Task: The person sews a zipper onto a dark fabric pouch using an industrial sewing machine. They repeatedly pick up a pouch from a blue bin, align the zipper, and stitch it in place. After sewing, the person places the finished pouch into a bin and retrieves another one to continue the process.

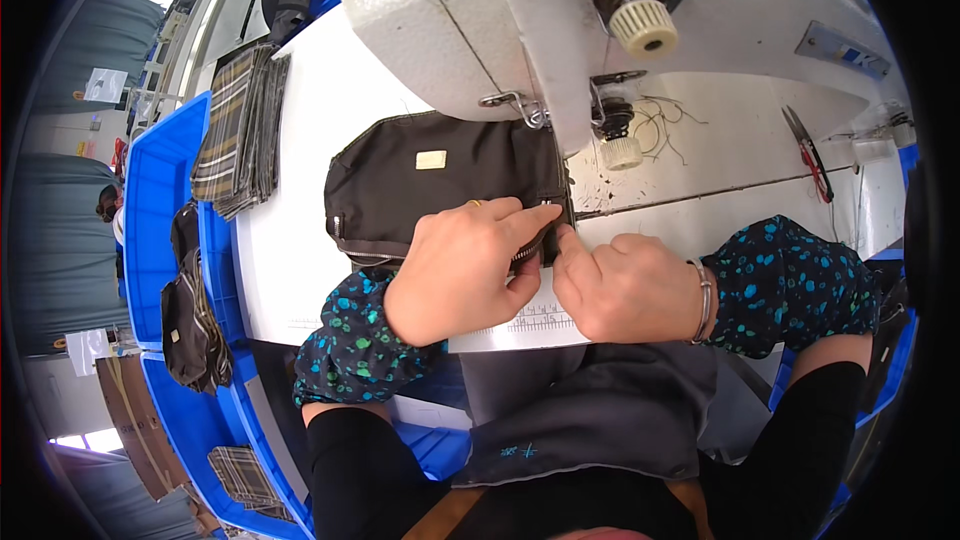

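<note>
A dark brown fabric bag piece [400,180] with a pale label and a zipper lies on the white sewing table [270,275], just under the sewing machine head [450,25]. My left hand [460,270] grips its right front corner by the zipper, index finger pressed along the edge and thumb curled below. My right hand [625,285] touches that same corner with a bent index finger, its other fingers curled in and the thumb mostly hidden. A printed ruler strip runs along the table edge beneath both hands.
Black-handled scissors with red trim [820,175] lie at the right beside loose threads. A stack of plaid fabric [235,130] sits at the back left. Blue bins [150,150] along the left hold dark bag pieces [185,320] and plaid fabric. Another person [110,205] shows at the far left.
</note>
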`<state>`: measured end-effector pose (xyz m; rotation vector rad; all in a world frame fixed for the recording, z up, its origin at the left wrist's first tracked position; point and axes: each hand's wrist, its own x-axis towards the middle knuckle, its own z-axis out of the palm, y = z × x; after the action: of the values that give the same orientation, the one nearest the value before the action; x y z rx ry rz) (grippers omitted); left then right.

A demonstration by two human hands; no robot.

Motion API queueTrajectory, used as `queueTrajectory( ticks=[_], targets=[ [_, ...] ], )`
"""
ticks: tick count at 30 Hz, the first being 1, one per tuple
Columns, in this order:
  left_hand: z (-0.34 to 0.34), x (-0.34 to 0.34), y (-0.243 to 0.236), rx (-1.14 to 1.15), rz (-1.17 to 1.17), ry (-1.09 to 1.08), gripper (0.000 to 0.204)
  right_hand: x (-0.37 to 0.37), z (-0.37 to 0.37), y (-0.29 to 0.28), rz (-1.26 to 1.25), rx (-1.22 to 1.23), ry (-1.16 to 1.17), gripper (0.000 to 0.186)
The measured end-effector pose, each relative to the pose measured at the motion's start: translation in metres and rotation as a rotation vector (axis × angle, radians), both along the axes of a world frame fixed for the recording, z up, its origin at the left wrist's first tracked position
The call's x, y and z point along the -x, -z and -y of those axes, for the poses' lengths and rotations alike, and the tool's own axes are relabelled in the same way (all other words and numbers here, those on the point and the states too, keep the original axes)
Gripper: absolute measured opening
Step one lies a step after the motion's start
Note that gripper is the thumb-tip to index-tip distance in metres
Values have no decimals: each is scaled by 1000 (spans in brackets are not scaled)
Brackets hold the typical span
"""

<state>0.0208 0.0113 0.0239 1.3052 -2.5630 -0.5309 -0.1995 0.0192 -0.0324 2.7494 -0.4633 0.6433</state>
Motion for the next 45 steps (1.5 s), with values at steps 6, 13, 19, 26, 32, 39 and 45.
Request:
queueTrajectory(
  ticks=[6, 13, 19, 26, 32, 39, 45],
  targets=[
    [-11, 15, 15, 276, 21, -99, 28, -1, 1, 1, 30, -21, -21, 20],
    [-9, 20, 24, 349, -31, -57, 28, -2, -11, -2, 10, -90, 39, 25],
    [-5, 22, 28, 383, -57, -62, 28, -3, -12, -3, -10, -115, 56, 29],
    [19, 20, 44, 473, -72, -105, 24, -8, 9, 3, 17, -83, 100, 33],
    [12, 23, 37, 388, -36, -212, 23, -8, 15, 7, 24, -90, 104, 34],
    [12, 23, 37, 314, -112, -253, 24, -7, 15, 6, 19, -79, 98, 34],
    [13, 25, 41, 311, -92, -240, 23, -7, 12, 10, -18, -123, 127, 38]
  ],
)
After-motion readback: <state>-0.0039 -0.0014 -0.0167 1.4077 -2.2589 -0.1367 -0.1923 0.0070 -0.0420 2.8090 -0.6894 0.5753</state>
